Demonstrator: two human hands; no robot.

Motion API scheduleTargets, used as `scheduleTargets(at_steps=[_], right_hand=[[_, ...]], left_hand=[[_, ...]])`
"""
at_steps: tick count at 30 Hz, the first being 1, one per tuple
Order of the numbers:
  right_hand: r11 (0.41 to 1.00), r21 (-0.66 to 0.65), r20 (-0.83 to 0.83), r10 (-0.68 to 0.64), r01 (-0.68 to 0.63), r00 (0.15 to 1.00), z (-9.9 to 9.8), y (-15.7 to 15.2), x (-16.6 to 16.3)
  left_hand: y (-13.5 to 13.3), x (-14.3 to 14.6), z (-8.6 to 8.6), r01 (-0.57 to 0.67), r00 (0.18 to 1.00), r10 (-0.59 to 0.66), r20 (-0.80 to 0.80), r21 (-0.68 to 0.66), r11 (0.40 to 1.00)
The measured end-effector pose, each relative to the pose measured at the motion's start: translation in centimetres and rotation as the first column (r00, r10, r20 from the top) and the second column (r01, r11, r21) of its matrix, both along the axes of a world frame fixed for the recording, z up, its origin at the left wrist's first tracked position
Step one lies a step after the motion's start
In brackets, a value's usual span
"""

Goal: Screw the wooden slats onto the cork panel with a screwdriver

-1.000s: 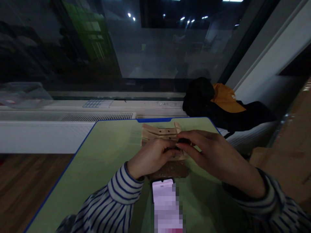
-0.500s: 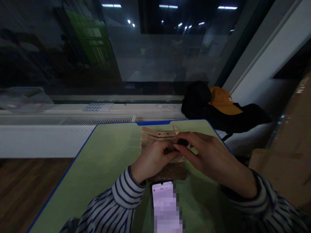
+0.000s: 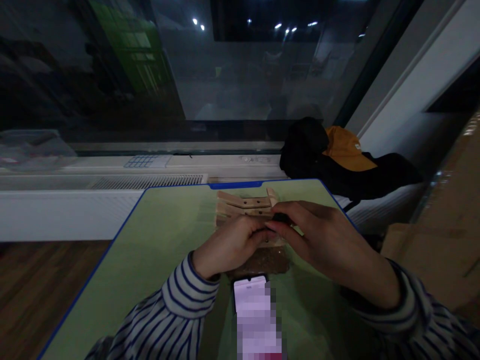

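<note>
Both my hands meet over a stack of light wooden parts (image 3: 242, 205) with small holes, lying on a green table (image 3: 161, 240). My left hand (image 3: 228, 245) is curled closed, its fingertips pressed against something hidden beneath them. My right hand (image 3: 318, 235) pinches a small dark object (image 3: 280, 218) right at the left fingertips. A brown flat board (image 3: 262, 261) lies under the hands, partly hidden.
A phone (image 3: 257, 320) with a lit screen lies near me on the table. A black bag with an orange cap (image 3: 347, 150) sits on the sill at the back right. A white radiator ledge (image 3: 101, 182) runs behind the table, below a dark window. Cardboard boxes (image 3: 442, 250) stand to the right.
The hands have stayed together over the wooden parts, with only slight shifts of the fingers. The view has wobbled a little.
</note>
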State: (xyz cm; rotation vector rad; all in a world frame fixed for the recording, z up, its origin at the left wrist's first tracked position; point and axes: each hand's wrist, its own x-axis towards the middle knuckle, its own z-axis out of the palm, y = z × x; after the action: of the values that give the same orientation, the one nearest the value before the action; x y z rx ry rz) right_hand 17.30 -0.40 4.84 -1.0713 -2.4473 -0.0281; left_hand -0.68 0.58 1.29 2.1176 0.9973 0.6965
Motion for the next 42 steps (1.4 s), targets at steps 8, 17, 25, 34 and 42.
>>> scheduleTargets(at_steps=[8, 17, 25, 34, 42], right_hand=[[0.999, 0.021, 0.034, -0.035, 0.034, 0.999, -0.1, 0.0, -0.2], [0.994, -0.048, -0.057, 0.092, -0.095, 0.994, 0.4, 0.2, 0.5], [0.999, -0.03, -0.007, -0.015, 0.015, 1.0, 0.1, 0.3, 0.0], [0.997, -0.062, -0.01, -0.048, 0.047, 0.999, 0.2, 0.3, -0.1], [0.989, -0.091, -0.079, 0.109, -0.116, 0.991, 0.5, 0.3, 0.3]], left_hand=[[0.1, 0.4, -1.0, -0.105, 0.994, 0.105, -0.003, -0.063, 0.992], [0.1, 0.4, -0.8, -0.066, 0.995, 0.071, 0.068, -0.075, 0.995], [-0.1, 0.2, -0.2, -0.032, 0.999, 0.033, -0.043, 0.01, 0.999], [-0.1, 0.5, -0.5, -0.119, 0.993, 0.119, -0.007, -0.041, 0.992], [0.1, 0.4, -0.8, -0.071, 0.995, 0.076, 0.061, -0.082, 0.994]])
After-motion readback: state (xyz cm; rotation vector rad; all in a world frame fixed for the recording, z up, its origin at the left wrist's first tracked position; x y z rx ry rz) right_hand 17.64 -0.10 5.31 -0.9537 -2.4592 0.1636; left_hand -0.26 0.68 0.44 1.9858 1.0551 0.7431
